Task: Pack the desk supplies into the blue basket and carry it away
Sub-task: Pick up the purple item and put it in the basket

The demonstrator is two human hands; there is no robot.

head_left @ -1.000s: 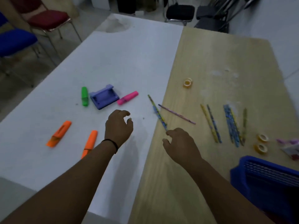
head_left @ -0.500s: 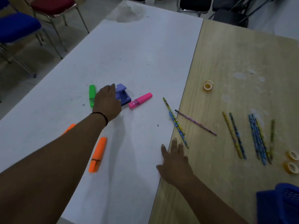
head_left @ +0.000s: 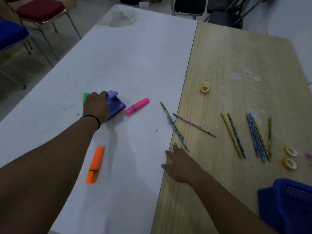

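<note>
Already left hand (head_left: 96, 107) fingers curl over the purple punch (head_left: 116, 105) on the table (head_left: 135, 65); rigid, fairly heavy, best gripped across its body. Right hand (head_left: 182, 163) rests flat, released.

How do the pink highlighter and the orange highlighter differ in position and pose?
The pink highlighter lies farther from the person, right of the purple hole punch; the orange highlighter lies nearer, below the left forearm. The pink highlighter lies slanted, almost crosswise in the picture; the orange highlighter points nearly straight away from the person. The pink highlighter is close to the left hand; the orange highlighter is not. Both lie flat and untouched on the white table.
</note>
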